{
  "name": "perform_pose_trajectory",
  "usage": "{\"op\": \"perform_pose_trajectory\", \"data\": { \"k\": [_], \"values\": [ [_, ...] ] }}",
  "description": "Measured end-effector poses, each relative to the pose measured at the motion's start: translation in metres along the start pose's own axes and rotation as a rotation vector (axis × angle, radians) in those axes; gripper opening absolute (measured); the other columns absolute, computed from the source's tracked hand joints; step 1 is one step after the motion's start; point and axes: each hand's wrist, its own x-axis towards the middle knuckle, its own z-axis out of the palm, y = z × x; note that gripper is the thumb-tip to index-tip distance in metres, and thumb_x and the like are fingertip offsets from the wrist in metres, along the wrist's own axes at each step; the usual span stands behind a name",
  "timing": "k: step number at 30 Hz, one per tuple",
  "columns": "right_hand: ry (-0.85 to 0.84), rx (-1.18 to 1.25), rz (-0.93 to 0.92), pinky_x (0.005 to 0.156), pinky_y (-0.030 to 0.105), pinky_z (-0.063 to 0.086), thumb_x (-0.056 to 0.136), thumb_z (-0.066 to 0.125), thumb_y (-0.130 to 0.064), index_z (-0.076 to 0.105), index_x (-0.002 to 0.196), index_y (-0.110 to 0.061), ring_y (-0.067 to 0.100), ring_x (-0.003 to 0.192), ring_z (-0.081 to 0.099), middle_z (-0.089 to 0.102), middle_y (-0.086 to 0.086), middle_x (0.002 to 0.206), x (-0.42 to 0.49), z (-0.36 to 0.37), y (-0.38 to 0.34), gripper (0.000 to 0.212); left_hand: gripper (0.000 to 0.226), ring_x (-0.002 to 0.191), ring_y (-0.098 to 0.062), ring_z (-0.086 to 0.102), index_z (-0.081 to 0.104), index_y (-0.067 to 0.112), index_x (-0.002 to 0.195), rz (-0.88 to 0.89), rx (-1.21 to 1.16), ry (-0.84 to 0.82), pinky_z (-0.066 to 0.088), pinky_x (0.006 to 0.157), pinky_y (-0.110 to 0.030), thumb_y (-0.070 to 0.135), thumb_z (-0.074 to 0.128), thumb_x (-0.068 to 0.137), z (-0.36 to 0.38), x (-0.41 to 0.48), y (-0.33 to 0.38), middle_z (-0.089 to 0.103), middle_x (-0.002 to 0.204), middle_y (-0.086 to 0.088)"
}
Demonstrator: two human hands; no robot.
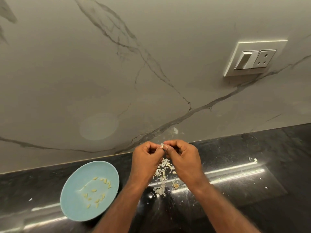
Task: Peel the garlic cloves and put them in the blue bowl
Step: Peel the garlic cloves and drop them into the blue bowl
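Above the counter (277,157), my left hand (146,159) and right hand (184,158) are brought together, thumbs and forefingers pinching one clove (162,145) between them. The clove is too small to tell how its long axis lies. Skins (162,174) lie directly below the hands. The bowl (74,206) sits left of the hands and nearer me, holding peeled cloves (94,190). The left hand is nearer the bowl. Once peeled, I judge the clove must travel left and down.
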Motion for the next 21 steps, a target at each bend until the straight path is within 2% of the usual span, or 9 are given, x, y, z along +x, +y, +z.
{"op": "perform_pose_trajectory", "data": {
  "k": [4, 7, 8, 9, 11, 13, 15, 18, 21],
  "values": [
    [0.002, 0.034, -0.009, 0.079, 0.028, 0.061, 0.096, 0.066, -0.010, 0.074, 0.098, -0.022, 0.015, 0.087, 0.074, 0.076, -0.001, 0.090, -0.005, 0.005, -0.002, 0.015, 0.015, 0.055, -0.010, 0.059, 0.068, 0.009, 0.071, 0.009, -0.018, 0.037, 0.048, 0.056, -0.024, 0.010, 0.075, 0.084, -0.001, -0.002, 0.000, 0.068, 0.063, -0.007],
    [0.015, 0.095, 0.035, 0.074, 0.027, 0.060, 0.096, 0.064, -0.007, 0.073, 0.098, -0.016, 0.018, 0.081, 0.074, 0.077, 0.003, 0.085, -0.004, 0.007, 0.000, 0.013, 0.015, 0.067, -0.032, 0.070, 0.067, 0.006, 0.072, 0.019, -0.045, 0.065, 0.059, 0.065, -0.037, 0.008, 0.076, 0.083, 0.002, -0.005, 0.000, 0.070, 0.070, -0.016],
    [0.011, 0.125, 0.049, 0.073, 0.027, 0.060, 0.096, 0.064, -0.006, 0.073, 0.099, -0.013, 0.020, 0.080, 0.074, 0.077, 0.005, 0.085, -0.002, 0.006, -0.001, 0.012, 0.014, 0.069, -0.035, 0.070, 0.067, 0.006, 0.072, 0.014, -0.063, 0.071, 0.061, 0.066, -0.039, 0.007, 0.075, 0.084, 0.003, -0.005, 0.000, 0.070, 0.070, -0.016],
    [0.000, 0.148, 0.056, 0.073, 0.028, 0.060, 0.096, 0.064, -0.006, 0.073, 0.100, -0.011, 0.021, 0.079, 0.074, 0.076, 0.007, 0.084, 0.001, 0.006, -0.001, 0.011, 0.014, 0.066, -0.030, 0.070, 0.066, 0.006, 0.073, 0.009, -0.095, 0.079, 0.060, 0.063, -0.035, 0.005, 0.074, 0.085, 0.003, -0.005, 0.002, 0.070, 0.067, -0.013],
    [-0.021, 0.168, 0.075, 0.071, 0.026, 0.059, 0.096, 0.064, -0.007, 0.073, 0.101, -0.011, 0.019, 0.075, 0.072, 0.076, 0.008, 0.082, 0.007, 0.005, -0.003, 0.011, 0.013, 0.055, -0.009, 0.066, 0.065, 0.005, 0.077, -0.003, -0.156, 0.075, 0.052, 0.054, -0.018, 0.002, 0.070, 0.088, 0.004, -0.006, 0.005, 0.068, 0.061, -0.003],
    [-0.053, 0.183, 0.100, 0.067, 0.023, 0.057, 0.097, 0.062, -0.006, 0.073, 0.102, -0.010, 0.014, 0.071, 0.070, 0.075, 0.005, 0.078, 0.014, 0.003, -0.004, 0.013, 0.010, 0.052, -0.001, 0.063, 0.066, 0.004, 0.081, 0.018, -0.157, 0.068, 0.047, 0.050, -0.012, 0.002, 0.067, 0.091, 0.006, -0.005, 0.008, 0.068, 0.059, 0.001],
    [-0.089, 0.197, 0.133, 0.068, 0.022, 0.056, 0.098, 0.061, -0.009, 0.072, 0.106, -0.011, 0.012, 0.070, 0.069, 0.075, 0.004, 0.078, 0.019, 0.001, -0.005, 0.014, 0.008, 0.054, -0.002, 0.065, 0.068, 0.004, 0.084, 0.052, -0.141, 0.073, 0.048, 0.051, -0.012, 0.006, 0.067, 0.092, 0.009, -0.003, 0.010, 0.071, 0.064, -0.001],
    [-0.150, 0.223, 0.181, 0.079, 0.028, 0.059, 0.097, 0.063, -0.017, 0.071, 0.115, -0.013, 0.019, 0.087, 0.074, 0.078, 0.006, 0.093, 0.024, -0.004, -0.004, 0.020, 0.006, 0.064, -0.010, 0.071, 0.070, 0.005, 0.087, 0.080, -0.121, 0.075, 0.053, 0.058, -0.015, 0.009, 0.069, 0.091, 0.015, -0.002, 0.011, 0.074, 0.074, -0.006],
    [-0.159, 0.268, 0.214, 0.086, 0.034, 0.059, 0.097, 0.062, -0.015, 0.071, 0.115, -0.012, 0.029, 0.097, 0.073, 0.077, 0.010, 0.099, 0.026, -0.007, -0.003, 0.021, 0.006, 0.068, -0.013, 0.072, 0.071, 0.009, 0.086, 0.094, -0.071, 0.082, 0.055, 0.061, -0.018, 0.009, 0.069, 0.092, 0.017, -0.001, 0.010, 0.073, 0.075, -0.004]
  ]
}}
